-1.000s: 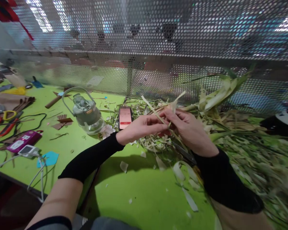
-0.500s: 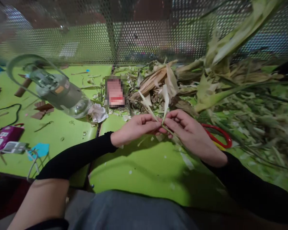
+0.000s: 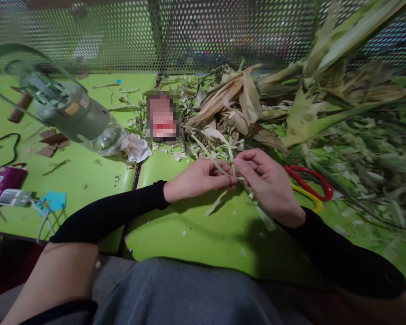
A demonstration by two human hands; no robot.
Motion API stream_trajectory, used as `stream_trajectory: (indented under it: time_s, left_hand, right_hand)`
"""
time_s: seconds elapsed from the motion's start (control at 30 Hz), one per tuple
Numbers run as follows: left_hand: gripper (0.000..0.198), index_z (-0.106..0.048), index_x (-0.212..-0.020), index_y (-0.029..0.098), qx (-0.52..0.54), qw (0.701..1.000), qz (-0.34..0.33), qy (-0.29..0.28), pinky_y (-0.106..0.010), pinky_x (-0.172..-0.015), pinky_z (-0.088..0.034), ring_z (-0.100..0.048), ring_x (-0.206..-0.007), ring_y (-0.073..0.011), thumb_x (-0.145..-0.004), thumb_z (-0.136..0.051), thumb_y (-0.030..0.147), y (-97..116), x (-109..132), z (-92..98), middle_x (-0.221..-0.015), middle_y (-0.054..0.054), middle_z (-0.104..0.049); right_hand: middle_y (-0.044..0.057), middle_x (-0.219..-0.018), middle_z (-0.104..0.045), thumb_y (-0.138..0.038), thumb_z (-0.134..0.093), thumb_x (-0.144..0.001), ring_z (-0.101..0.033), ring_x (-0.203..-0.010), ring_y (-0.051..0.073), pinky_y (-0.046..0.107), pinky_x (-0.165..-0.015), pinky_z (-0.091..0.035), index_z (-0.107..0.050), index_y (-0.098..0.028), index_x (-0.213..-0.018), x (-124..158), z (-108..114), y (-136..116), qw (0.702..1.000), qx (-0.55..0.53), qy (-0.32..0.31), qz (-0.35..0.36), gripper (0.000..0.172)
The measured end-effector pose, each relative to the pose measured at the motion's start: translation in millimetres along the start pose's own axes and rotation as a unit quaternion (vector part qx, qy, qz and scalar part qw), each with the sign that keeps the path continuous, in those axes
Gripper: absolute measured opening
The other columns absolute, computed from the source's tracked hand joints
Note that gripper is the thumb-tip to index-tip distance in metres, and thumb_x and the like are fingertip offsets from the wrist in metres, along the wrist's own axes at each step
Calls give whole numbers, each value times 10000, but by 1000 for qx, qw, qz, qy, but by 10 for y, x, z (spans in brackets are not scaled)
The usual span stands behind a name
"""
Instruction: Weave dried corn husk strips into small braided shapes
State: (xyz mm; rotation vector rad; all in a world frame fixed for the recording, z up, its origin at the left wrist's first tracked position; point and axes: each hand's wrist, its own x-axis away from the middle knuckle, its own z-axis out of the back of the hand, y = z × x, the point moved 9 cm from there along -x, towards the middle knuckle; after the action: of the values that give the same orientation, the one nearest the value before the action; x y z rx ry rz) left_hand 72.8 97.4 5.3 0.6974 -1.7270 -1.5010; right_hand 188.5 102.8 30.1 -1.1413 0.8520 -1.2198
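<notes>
Pale green corn husk strips cross between my hands above the green table. My left hand pinches them between thumb and fingers, with ends sticking up and away from me. Close beside it on the right, my right hand has thumb and fingertips closed on the same strips. How the strips are crossed or knotted at the fingertips is too small to make out. Scissors with red and yellow handles lie just right of my right hand. Behind the hands is a heap of dry corn husks.
A large water bottle with a handle leans at the left beside crumpled paper. A purple device with a cable lies far left. Husk scraps and long corn leaves cover the right side. A perforated metal screen stands at the back.
The view has shifted a little, so the table things sit higher. My fingers have moved slightly on the husk strips, with my left thumb now further right. Both hands still hold them.
</notes>
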Motion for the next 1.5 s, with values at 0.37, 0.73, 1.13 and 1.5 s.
stream_trajectory:
  time_s: [0.37,0.73,1.13,1.5]
  left_hand:
    - [172,-634,-965,128,46,999,9,-4,-234,-708,-488,-642,-692,-81,-891,-689,273,7,-24,27,-802,-25,-732]
    - [76,-650,-896,137,53,998,16,-2,-217,-699,-441,-590,-671,-64,-885,-661,212,-91,-17,-50,-791,-9,-725]
    - [166,-677,-1044,134,200,979,23,37,-304,-923,-550,-714,-832,-109,-952,-663,271,-166,-28,33,-848,-29,-761]
    - [350,-584,-989,166,173,980,-43,87,-203,-618,-446,-593,-601,-56,-860,-800,410,-65,9,165,-685,56,-664]
  right_hand:
    - [-22,-767,-657,-527,-725,-890,-559,-599,104,242,-547,-457,-649,-227,-912,-51,-28,67,1000,-3,0,-5,311]
    - [-29,-703,-594,-583,-797,-815,-585,-601,128,274,-589,-542,-621,-241,-788,-12,19,81,998,-46,47,8,385]
    - [-37,-710,-568,-612,-681,-915,-548,-573,107,225,-492,-399,-618,-246,-936,-56,45,176,999,-40,4,-22,372]
    - [3,-780,-702,-501,-768,-863,-680,-728,168,297,-689,-552,-643,-238,-932,-37,1,79,999,30,-13,33,299]
